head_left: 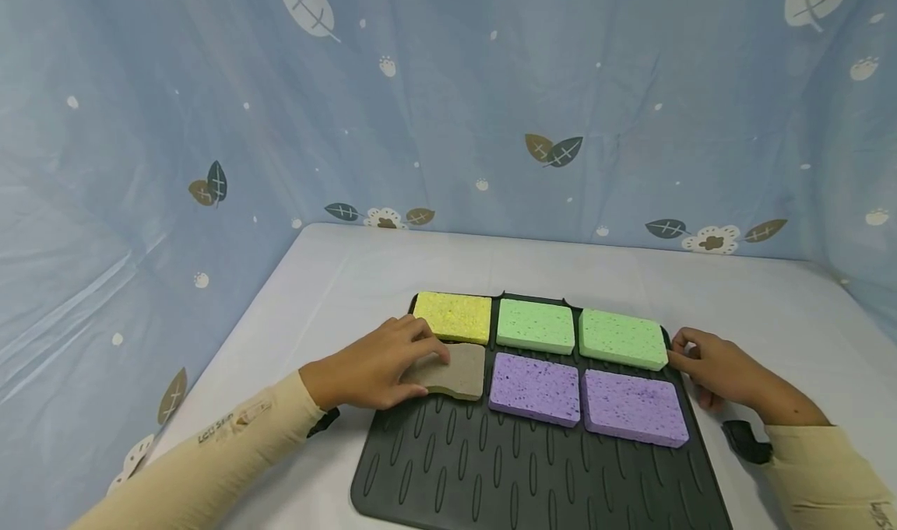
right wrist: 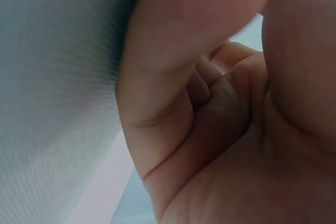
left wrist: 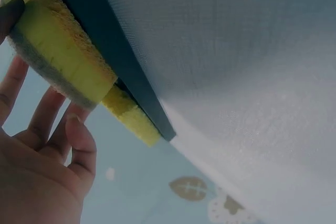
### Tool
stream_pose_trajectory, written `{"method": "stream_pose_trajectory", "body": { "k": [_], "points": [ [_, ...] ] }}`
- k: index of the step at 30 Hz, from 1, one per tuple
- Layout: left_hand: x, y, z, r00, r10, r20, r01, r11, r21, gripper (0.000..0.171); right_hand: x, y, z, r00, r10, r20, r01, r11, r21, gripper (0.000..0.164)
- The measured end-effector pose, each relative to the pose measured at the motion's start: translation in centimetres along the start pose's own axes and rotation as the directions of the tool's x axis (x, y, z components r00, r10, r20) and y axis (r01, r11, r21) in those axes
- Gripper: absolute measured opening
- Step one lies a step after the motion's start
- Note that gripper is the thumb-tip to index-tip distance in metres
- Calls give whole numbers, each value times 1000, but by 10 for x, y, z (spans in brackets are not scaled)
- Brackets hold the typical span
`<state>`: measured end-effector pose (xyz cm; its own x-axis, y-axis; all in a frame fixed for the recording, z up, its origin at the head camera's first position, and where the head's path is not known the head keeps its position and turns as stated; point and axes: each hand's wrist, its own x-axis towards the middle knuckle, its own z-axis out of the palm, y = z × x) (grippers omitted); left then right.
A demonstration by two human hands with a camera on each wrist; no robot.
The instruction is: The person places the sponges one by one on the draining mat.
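In the head view my left hand [head_left: 381,363] is at the left end of a sponge [head_left: 459,368] whose grey-brown scouring side faces up. Its fingers lie over that side, with the thumb at the front edge. From the left wrist, the sponge's yellow body [left wrist: 63,51] shows between thumb and fingers. The sponge lies on a dark ridged mat [head_left: 434,468], in front of a yellow sponge [head_left: 452,317]. My right hand [head_left: 722,374] rests beside the mat's right edge, fingers loosely curled, a fingertip right at the end of a green sponge [head_left: 624,338]. Nothing shows in its palm [right wrist: 231,124].
Another green sponge [head_left: 536,325] lies in the back row. Two purple sponges [head_left: 535,388] are side by side in the front row. The white-covered table [head_left: 336,281] meets a blue leaf-patterned curtain [head_left: 448,110] at the back and sides.
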<state>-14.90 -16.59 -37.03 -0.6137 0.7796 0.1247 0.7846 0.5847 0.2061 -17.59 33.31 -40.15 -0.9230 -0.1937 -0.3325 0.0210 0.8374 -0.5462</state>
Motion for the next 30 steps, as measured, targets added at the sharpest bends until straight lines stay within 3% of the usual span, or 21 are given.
{"method": "stream_pose_trajectory", "body": {
  "k": [10,20,30],
  "points": [
    [3,3,2,1000,-10,18,11,999,-52,44,-6,3,-3,1000,0,-6,0,1000,-15,23],
    [8,5,4,999,-4,51,6,999,-35,40,-9,10,-4,1000,15,1,-15,1000,-7,24],
    [5,5,8,998,-33,46,35,998,-51,39,-8,12,-1,1000,3,2,-3,1000,7,24]
  ]
}}
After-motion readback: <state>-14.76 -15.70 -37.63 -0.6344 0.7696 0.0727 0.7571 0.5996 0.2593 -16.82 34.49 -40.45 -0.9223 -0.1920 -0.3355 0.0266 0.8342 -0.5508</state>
